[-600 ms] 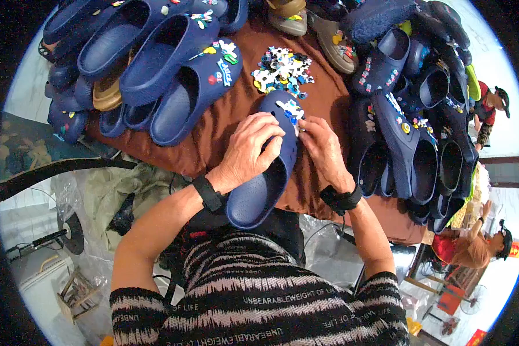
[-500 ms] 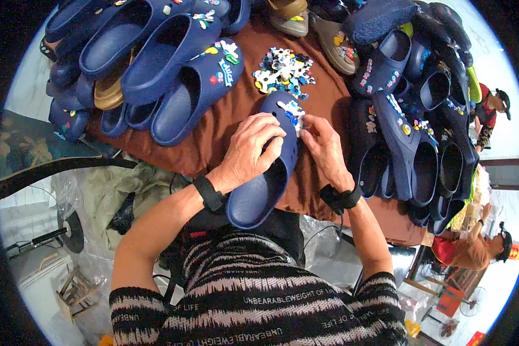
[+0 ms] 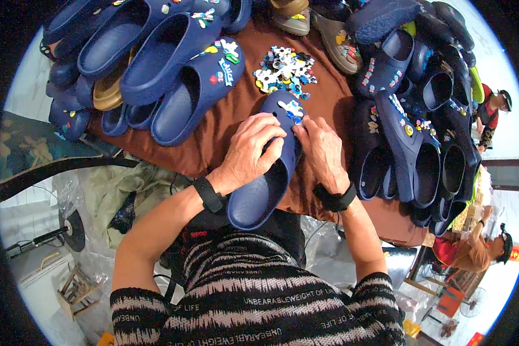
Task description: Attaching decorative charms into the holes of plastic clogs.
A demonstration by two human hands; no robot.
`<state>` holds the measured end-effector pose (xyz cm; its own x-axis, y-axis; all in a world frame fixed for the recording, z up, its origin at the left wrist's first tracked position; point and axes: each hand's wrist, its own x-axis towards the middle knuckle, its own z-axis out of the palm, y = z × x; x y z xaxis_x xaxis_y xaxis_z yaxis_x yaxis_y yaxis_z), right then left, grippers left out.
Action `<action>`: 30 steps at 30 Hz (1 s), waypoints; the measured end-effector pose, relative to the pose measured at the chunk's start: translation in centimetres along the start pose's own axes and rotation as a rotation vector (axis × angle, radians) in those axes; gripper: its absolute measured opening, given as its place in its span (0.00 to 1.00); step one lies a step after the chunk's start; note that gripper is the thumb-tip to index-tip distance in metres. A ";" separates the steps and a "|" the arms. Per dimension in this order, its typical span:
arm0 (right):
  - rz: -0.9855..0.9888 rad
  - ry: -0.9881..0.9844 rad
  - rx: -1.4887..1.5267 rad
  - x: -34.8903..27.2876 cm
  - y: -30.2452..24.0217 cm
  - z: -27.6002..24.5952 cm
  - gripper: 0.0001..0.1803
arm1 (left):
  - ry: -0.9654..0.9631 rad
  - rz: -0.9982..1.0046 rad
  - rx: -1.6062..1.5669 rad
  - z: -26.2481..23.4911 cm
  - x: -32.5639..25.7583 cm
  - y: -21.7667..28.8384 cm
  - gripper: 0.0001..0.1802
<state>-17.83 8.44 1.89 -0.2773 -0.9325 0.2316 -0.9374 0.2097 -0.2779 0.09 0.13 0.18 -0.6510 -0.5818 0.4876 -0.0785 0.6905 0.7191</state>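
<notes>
A navy clog point(image 3: 255, 199) lies tilted on the brown cloth in front of me, its toe pointing away and its heel near my body. White and blue charms point(image 3: 292, 108) sit on its toe. My left hand point(image 3: 251, 147) is closed over the clog's left side, with the fingertips curled onto its upper. From the other side my right hand point(image 3: 323, 151) presses thumb and fingers against the upper's right edge, just below the charms. Whatever small piece may be under those fingers is hidden. Just beyond the toe is a pile of loose charms point(image 3: 285, 70) in white, black, blue and yellow.
Navy clogs with charms point(image 3: 199, 95) are stacked at the left of the brown cloth point(image 3: 213, 138). More dark clogs point(image 3: 406, 138) crowd the right side. A brown clog point(image 3: 337, 43) lies at the back. Two other people point(image 3: 473, 251) are at the far right.
My right hand has moved in against the clog's upper. The white charm seen at its fingertips is now covered. My left hand and the clog hold nearly the same place.
</notes>
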 end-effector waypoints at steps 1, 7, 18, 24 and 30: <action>-0.038 0.023 -0.013 0.1 0.1 0.3 0.14 | 0.008 0.010 0.014 0.0 0.0 -0.1 0.09; -0.069 0.033 0.100 0.1 0.9 0.1 0.17 | 0.003 0.012 0.016 0.0 0.1 -0.1 0.09; -0.151 0.107 0.083 -0.7 1.0 0.1 0.13 | -0.005 -0.003 0.009 -0.1 0.0 0.0 0.10; -0.220 0.108 -0.055 0.1 0.9 0.9 0.12 | 0.051 0.047 0.028 0.3 0.2 -0.2 0.07; -0.253 0.131 -0.011 -0.1 1.4 1.1 0.10 | 0.045 0.051 0.028 0.3 0.2 -0.2 0.07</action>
<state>-18.89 8.53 0.46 -0.0586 -0.9098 0.4109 -0.9823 -0.0208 -0.1863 -0.25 -0.01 0.03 -0.6203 -0.5638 0.5453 -0.0674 0.7309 0.6791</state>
